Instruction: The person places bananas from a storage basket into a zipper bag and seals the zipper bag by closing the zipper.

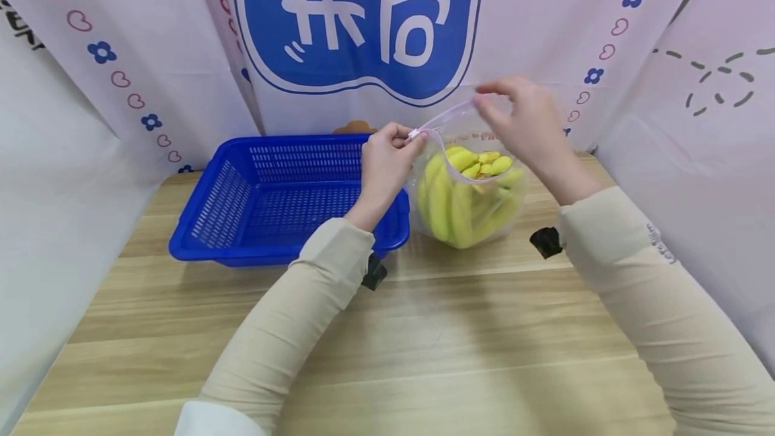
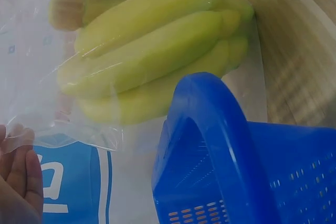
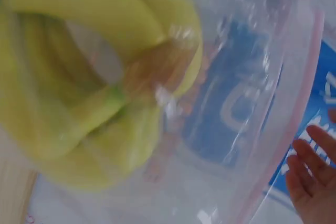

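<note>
A clear slider zip bag with a lilac rim and a bunch of yellow bananas inside stands on the table. At the zip's left end, by the white slider, my left hand pinches the rim between thumb and fingers. My right hand is raised at the rim's far right side, thumb tip right at the edge. In the right wrist view its fingers are loosely spread beside the pink-edged mouth. The bag's mouth gapes between the hands. Through the film, the bananas show in the left wrist view.
A blue plastic basket with slotted walls stands left of the bag, under my left forearm. Both stand on a wood-grain table. Behind hangs a printed cloth with a blue sign.
</note>
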A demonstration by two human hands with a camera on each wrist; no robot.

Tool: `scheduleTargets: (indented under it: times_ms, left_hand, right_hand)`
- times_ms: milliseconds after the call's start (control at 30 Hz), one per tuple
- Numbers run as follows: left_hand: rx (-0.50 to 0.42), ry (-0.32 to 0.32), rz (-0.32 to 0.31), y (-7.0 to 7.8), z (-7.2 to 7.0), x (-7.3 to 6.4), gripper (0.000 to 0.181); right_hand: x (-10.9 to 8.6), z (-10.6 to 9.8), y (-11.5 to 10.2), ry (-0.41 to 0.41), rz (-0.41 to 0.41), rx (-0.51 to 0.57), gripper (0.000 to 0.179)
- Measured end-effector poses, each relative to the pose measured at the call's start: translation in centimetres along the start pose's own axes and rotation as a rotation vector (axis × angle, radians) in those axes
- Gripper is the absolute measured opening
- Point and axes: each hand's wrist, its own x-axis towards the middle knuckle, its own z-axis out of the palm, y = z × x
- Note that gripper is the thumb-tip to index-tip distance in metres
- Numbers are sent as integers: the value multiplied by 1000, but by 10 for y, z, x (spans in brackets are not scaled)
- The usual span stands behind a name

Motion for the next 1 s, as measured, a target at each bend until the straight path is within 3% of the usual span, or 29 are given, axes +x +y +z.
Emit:
scheduleTargets:
  times_ms: [233,367,500,700,800,1000]
  left_hand:
    - [-45,-27,11,0,-3,1,24]
    - [-66,-53,1,0,-3,1,23]
    - [-81,-112,-3,0,-3,2,24]
    - [-7,-237,58,-4,-7,3,31]
    - [33,-243,90,-5,-6,3,32]
    - [81,-194,142,-5,-4,3,31]
  right_hand:
    - [6,25,-27,-360,-180,-139,63]
    - [13,31,-29,-444,-219,-216,56]
    - [19,33,-24,-452,-212,-202,58]
    - [20,34,-11,-346,-215,-143,43]
    - [19,33,-6,-317,-204,-130,38]
    - [19,33,-5,-308,-243,-161,25]
